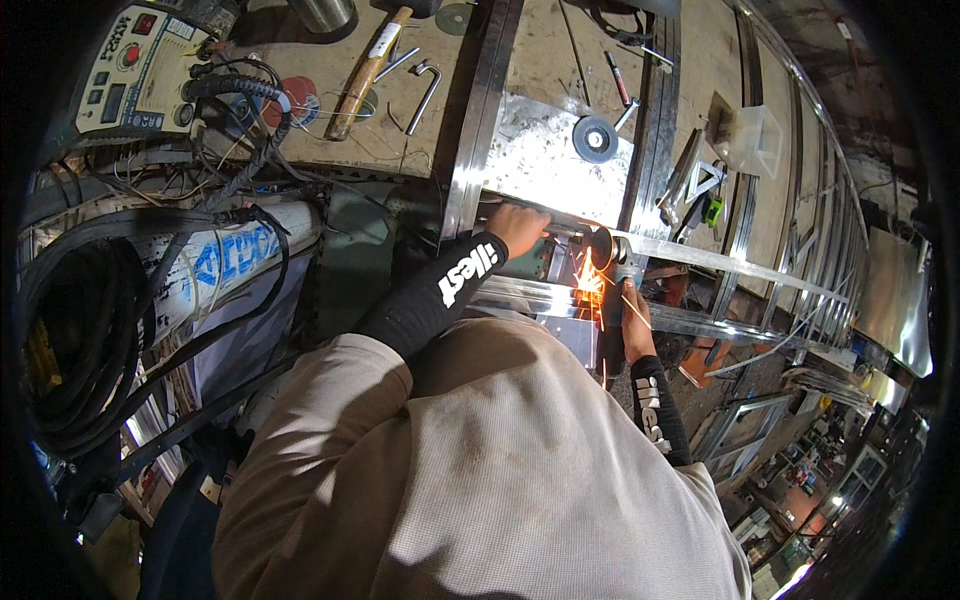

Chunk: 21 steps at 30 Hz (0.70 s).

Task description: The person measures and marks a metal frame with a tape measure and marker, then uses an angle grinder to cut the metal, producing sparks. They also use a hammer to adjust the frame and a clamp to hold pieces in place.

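My right hand (635, 322) is wrapped round an angle grinder (626, 262), whose body is partly hidden by the hand. The grinder's disc (601, 248) meets a metal bar (568, 226) at the near edge of the bench. Orange sparks (590, 284) spray down from the contact toward my body. To the left of the disc, my left hand (520, 230) is closed over the bar, its fingertips partly hidden. Just beyond lies a shiny metal sheet (540, 165) with a loose dark grinding disc (596, 139) on it.
A hammer (368, 75), a bent metal rod (424, 98) and red sanding discs (296, 98) lie on the left bench. A welding machine (130, 75) with black cables (85, 340) stands at far left. Long metal rails (740, 262) stretch right, near a green-black tape measure (713, 211).
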{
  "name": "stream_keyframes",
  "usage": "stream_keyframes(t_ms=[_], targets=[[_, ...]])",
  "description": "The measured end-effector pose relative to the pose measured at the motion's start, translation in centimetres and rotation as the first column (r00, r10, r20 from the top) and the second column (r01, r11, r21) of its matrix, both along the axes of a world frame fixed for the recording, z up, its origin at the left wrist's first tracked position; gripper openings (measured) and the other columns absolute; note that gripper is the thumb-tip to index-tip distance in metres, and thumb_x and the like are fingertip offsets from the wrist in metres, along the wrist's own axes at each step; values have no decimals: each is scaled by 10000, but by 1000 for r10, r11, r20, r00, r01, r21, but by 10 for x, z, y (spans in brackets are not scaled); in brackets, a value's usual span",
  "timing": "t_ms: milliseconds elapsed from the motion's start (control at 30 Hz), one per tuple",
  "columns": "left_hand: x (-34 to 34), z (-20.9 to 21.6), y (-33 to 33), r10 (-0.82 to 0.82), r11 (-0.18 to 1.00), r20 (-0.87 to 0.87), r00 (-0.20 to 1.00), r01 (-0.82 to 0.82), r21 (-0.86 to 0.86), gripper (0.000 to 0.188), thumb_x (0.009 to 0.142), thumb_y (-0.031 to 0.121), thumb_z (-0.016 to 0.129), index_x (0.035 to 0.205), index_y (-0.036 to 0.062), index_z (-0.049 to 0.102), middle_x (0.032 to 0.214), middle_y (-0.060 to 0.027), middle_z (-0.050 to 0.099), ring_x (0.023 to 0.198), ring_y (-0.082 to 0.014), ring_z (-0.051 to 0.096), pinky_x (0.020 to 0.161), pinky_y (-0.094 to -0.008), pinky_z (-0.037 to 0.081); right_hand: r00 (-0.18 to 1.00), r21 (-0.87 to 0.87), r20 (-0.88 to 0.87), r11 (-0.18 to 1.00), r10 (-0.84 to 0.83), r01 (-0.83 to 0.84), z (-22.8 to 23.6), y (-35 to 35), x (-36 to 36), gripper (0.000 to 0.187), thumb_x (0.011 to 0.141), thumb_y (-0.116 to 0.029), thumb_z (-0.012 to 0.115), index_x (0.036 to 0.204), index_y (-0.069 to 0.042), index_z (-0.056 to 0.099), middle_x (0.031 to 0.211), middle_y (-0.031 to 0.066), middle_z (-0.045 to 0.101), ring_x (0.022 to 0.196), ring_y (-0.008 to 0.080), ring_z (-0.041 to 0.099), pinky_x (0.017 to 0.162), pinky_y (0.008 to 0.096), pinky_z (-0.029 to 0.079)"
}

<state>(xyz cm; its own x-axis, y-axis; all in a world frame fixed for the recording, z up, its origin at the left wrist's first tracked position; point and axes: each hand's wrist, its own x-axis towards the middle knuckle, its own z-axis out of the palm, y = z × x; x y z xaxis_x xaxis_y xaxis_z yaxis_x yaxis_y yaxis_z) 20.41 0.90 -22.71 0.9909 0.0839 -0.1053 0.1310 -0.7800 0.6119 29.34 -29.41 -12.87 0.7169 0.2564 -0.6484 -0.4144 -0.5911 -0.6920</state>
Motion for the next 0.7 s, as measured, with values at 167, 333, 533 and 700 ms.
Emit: stream_keyframes(t_ms=[167,333,533,700], targets=[[0,-1,0,-6,1000,5,1000,6,10,287,964,377,673,983,91,689,854,-133,746,840,-344,744,729,-510,569,999,-78,33,997,15,-12,18,12,-4,853,1026,-636,544,1437,112,529,1460,183,573,1336,216,518,1147,324,335],[1,-2,-2,-3,1000,-5,1000,3,22,284,964,378,674,987,95,691,853,-134,746,850,-338,745,723,-501,569,999,-67,16,997,34,-33,25,19,-6,908,1015,-663,536,1482,112,463,1504,182,526,1398,232,464,1179,339,298],[1,-1,-1,-8,1000,-25,1000,9,26,282,963,372,676,998,93,690,859,-138,745,858,-342,744,729,-503,570,998,-71,-40,997,39,-42,30,20,-6,1009,993,-716,513,1564,101,350,1628,198,406,1524,278,353,1246,377,219],[1,-1,0,-10,1000,-13,1000,10,7,284,968,364,669,995,82,685,865,-144,744,861,-349,743,739,-502,576,998,-110,60,994,18,-12,26,21,-7,831,1039,-601,550,1442,124,509,1430,167,590,1334,217,520,1153,323,336]])
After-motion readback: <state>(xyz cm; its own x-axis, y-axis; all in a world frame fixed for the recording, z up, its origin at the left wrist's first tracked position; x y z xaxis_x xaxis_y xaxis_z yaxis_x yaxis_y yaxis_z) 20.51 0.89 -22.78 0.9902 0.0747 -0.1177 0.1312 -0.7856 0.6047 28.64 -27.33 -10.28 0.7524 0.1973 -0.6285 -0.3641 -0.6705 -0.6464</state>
